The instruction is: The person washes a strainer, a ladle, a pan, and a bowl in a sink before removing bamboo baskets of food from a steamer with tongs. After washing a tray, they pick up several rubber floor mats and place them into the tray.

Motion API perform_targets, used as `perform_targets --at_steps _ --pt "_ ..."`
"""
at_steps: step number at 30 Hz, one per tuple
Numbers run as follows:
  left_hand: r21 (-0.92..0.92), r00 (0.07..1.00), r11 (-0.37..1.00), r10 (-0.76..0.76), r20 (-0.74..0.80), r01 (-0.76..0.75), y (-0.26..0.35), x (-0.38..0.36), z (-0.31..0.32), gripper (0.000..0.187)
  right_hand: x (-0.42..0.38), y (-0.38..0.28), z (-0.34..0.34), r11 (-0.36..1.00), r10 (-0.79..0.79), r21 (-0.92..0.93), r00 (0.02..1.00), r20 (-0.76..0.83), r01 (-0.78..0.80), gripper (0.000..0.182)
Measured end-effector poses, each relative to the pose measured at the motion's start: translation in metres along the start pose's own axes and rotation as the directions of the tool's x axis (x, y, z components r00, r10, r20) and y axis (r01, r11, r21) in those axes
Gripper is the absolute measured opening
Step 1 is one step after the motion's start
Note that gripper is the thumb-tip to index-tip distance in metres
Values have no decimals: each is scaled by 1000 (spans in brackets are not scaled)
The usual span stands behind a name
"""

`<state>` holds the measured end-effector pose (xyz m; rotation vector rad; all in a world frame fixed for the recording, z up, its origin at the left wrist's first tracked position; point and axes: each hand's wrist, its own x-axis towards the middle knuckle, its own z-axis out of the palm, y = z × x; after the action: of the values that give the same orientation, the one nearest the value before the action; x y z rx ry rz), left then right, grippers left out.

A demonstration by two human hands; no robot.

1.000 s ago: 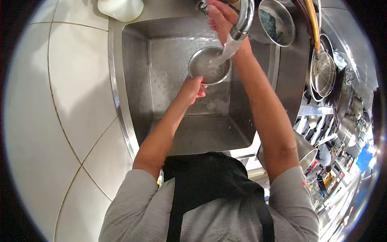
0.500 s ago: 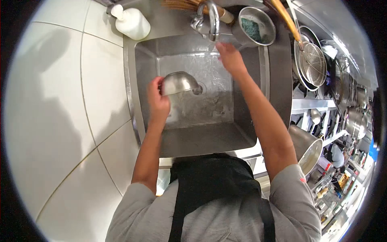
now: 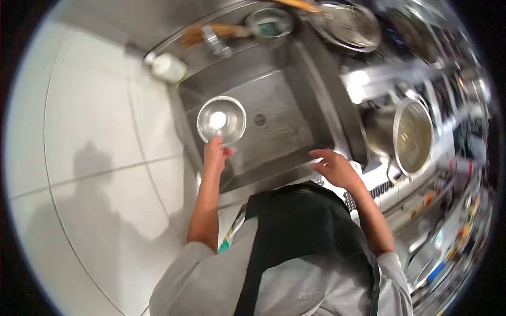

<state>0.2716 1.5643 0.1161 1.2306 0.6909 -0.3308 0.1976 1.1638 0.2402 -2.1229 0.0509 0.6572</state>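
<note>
My left hand (image 3: 215, 152) grips the near rim of a small steel bowl (image 3: 221, 120), holding it upright over the left side of the steel sink (image 3: 295, 134). The bowl's inside shines and looks empty. My right hand (image 3: 334, 167) hovers open over the sink's near right corner, fingers spread, holding nothing. The faucet (image 3: 213, 39) stands at the back of the sink, blurred by motion.
A white soap bottle (image 3: 167, 66) sits at the sink's back left corner. A small dish with a green scrubber (image 3: 270, 22) and strainers (image 3: 345, 23) lie behind the sink. A large steel pot (image 3: 414, 137) stands to the right. White tiled counter (image 3: 89, 137) spreads to the left.
The bowl was turned from tipped over to upright in my left hand. My right hand left the faucet and drew back to the sink's near edge. The view swung left.
</note>
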Motion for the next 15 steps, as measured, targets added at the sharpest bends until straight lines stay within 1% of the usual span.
perform_targets --at_steps 1,2,3,4,5,6,7,8,9,11,13,14,15 --pt "39 997 999 -7 77 4 -11 -16 13 33 -23 4 -5 999 -20 -49 999 -35 18 42" --pt "125 985 992 -54 166 34 -13 -35 28 32 -40 18 -4 995 -94 -50 991 -91 90 42" --pt "217 958 975 -112 265 54 -15 -50 40 31 -60 25 -4 998 -55 -2 991 -125 55 43" --pt "281 919 957 -171 356 69 -30 -53 47 32 -80 33 -5 990 -141 3 972 -189 144 47" --pt "335 876 936 -251 412 110 -32 -64 67 32 -97 42 -5 987 -144 33 961 -235 156 52" --pt "451 797 886 -346 495 104 -34 -72 83 31 -116 48 -11 975 -220 -50 942 -252 215 55" --pt "499 788 866 -327 521 30 -32 -107 120 34 -139 57 -8 982 -176 15 945 -277 187 58" --pt "607 755 795 -388 528 -16 -39 -120 145 37 -164 60 -13 988 -155 -44 943 -296 149 59" --pt "679 694 733 -470 545 -36 -53 -120 160 37 -185 76 -11 982 -187 -98 923 -336 163 60" --pt "782 564 616 -615 552 -94 -66 -164 218 35 -239 102 -13 987 -152 -112 907 -393 117 58" --pt "844 466 506 -712 526 -180 -99 -199 271 36 -297 141 -11 995 -58 -97 894 -445 16 56" --pt "888 433 384 -775 459 -254 -116 -215 295 41 -331 160 -7 995 -15 -92 885 -465 -32 55" --pt "900 370 312 -832 413 -303 -137 -243 323 42 -365 179 0 995 18 -72 855 -519 -65 54"
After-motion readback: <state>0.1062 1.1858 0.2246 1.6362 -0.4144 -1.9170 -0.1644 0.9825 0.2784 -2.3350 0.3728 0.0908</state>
